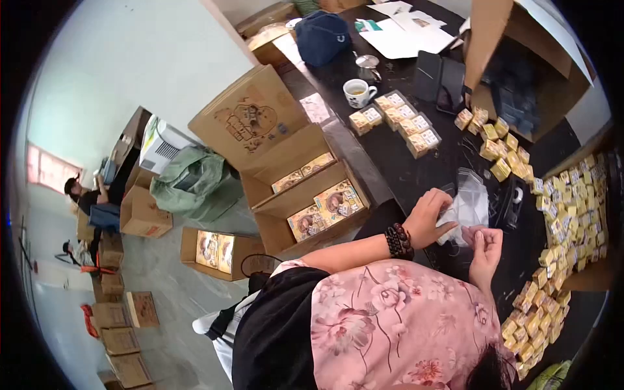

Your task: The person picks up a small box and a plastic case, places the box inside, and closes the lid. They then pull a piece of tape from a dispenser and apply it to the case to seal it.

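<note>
A clear, crinkled plastic bag is between my two hands above the dark table. My left hand, with a dark bead bracelet on the wrist, has its fingers and thumb closed on the bag's left side. My right hand pinches the lower edge of the bag between thumb and fingers. Several small yellow-and-white boxes lie loose beyond my hands. Grouped boxes in clear wrapping stand farther up the table. To the right is a large mass of the same small boxes.
An open carton with printed boxes inside stands left of the table. A cup, a cap, a dark phone case and papers lie toward the far end. A large open carton leans at upper right. Another person sits far left.
</note>
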The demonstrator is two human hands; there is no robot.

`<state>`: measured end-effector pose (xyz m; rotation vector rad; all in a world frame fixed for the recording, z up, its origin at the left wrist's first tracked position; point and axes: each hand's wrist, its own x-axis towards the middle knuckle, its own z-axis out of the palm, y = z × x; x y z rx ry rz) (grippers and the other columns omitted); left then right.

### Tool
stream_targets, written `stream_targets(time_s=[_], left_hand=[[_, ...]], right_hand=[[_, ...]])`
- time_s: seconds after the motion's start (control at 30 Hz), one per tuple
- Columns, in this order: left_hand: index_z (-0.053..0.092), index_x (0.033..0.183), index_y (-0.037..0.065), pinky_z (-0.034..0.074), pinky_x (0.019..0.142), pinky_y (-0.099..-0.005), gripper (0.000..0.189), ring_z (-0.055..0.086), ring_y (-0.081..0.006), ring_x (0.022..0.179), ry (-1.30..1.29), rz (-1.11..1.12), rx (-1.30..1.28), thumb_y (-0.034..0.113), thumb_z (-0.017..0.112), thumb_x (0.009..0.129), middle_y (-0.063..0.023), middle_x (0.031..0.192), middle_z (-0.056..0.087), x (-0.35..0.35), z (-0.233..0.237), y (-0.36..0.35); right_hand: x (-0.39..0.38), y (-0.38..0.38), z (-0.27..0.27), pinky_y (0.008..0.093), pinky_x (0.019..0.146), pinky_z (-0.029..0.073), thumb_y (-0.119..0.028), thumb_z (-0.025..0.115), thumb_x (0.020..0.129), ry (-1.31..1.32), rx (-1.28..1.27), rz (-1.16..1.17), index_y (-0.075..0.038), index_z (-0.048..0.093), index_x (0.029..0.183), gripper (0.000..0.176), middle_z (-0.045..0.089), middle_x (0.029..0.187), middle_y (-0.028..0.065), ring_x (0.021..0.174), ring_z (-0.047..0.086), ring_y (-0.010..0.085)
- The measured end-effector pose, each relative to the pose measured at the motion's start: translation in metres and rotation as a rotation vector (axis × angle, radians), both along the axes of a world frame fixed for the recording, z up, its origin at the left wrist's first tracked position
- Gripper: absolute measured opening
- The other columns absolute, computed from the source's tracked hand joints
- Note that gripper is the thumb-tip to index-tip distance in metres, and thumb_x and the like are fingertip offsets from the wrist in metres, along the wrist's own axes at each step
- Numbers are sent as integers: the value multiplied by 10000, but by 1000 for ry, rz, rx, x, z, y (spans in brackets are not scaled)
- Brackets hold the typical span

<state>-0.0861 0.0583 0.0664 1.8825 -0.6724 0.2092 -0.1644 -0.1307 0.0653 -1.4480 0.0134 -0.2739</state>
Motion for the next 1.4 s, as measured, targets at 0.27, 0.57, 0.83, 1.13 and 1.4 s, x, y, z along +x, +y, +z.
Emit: stream_targets(time_s=[0.27,0.57,0.83,1.13,1.4], left_hand=[[598,886,144,342,842,-351,202,553,-196,899,27,-40,44,262,743,811,-3,870,575,-18,8,33],[625,726,96,424,724,-394,236,616,-231,730,-112,-330,31,297,725,796,-31,766,654,-21,24,62],[660,708,102,316,915,-397,194,604,-197,746,-167,-455,149,284,723,729,-32,765,645,-19,32,71],[669,691,75,448,791,-393,209,633,-252,745,-201,-377,242,279,705,720,-80,745,645,-21,32,66],[676,794,38,509,681,-407,200,626,-316,762,85,-474,280,238,691,799,-129,799,633,-20,43,62]], right_hand=[[4,20,-20,403,989,481,-46,444,999,-32,106,188,-22,404,1012,48,504,1186,141,1107,572,240],[24,41,60,379,849,533,-107,708,759,692,424,967,-52,451,1230,539,571,1227,138,1072,602,231],[41,22,31,299,808,534,-70,824,672,587,-40,820,-16,476,1258,684,639,1107,128,926,655,187],[33,18,27,280,806,525,-98,855,668,504,0,747,-14,465,1297,745,648,1051,82,916,649,162],[16,25,36,319,920,478,-37,741,773,458,-209,824,-21,214,1511,907,577,1192,126,1055,579,174]])
